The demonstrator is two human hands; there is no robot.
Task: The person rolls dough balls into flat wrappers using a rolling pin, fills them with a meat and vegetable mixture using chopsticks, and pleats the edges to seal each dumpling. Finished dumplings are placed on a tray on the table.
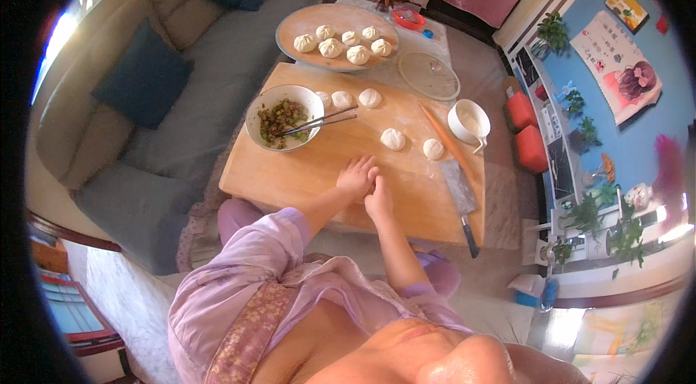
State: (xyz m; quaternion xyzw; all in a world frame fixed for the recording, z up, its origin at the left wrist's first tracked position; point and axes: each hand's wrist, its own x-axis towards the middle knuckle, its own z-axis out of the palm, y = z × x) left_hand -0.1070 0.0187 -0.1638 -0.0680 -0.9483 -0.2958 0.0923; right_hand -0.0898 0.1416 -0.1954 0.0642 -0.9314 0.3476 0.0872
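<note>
My left hand [356, 176] and my right hand [379, 200] meet over the front part of a wooden board [304, 177]. The left fingers stretch forward; the right hand is curled against the left. Whether anything lies between them is hidden. Ahead to the left stands a white bowl [253, 126] of chopped filling [280, 120], with dark chopsticks [321, 123] resting in it. Several dough pieces lie on the board, among them a round one [392, 139] ahead of my hands and another [433, 149] farther right. A tapered rolling pin [443, 134] and a cleaver [459, 185] lie at the right.
Beyond the board, a round tray [342, 63] bears several pleated buns [330, 48]. A glass lid [428, 75] and a white handled cup [468, 120] are at the right. The cleaver's black handle [469, 237] overhangs the front edge. A grey sofa [212, 74] flanks the left.
</note>
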